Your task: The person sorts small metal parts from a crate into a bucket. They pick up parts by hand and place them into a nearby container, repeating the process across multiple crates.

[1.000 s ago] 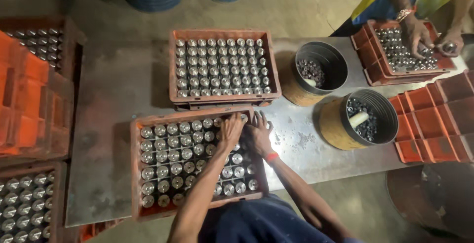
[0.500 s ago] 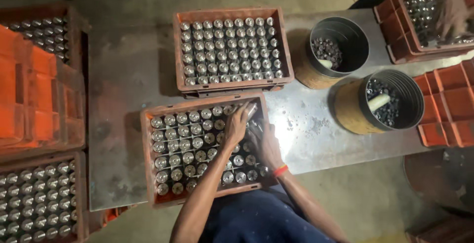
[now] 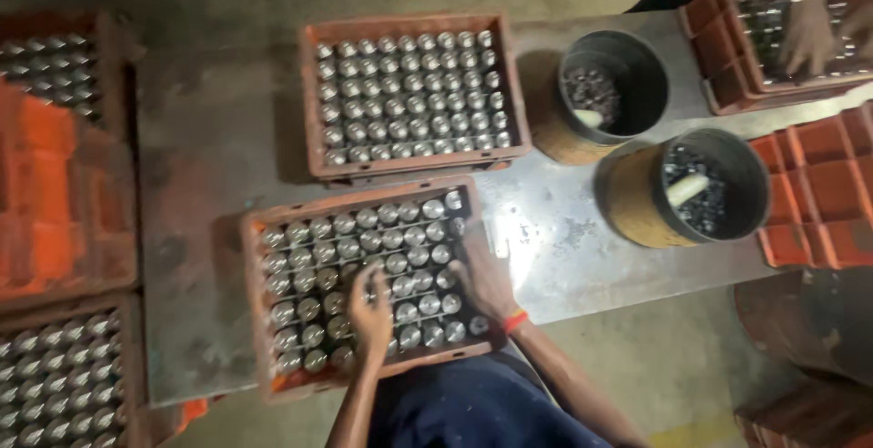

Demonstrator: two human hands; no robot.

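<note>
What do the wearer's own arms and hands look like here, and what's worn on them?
Both forearms are bare, with no sleeves reaching them and no gloves on the left hand or right hand. The right wrist carries a thin band, red with a bit of yellow. No rings or watch can be made out; the picture is too blurred for finer detail. Dark blue clothing shows below the arms.

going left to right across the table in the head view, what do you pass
stacked orange crates → near crate of metal pieces with the left hand then the right hand on it → brown drum with a pale scoop → empty orange crates
</note>
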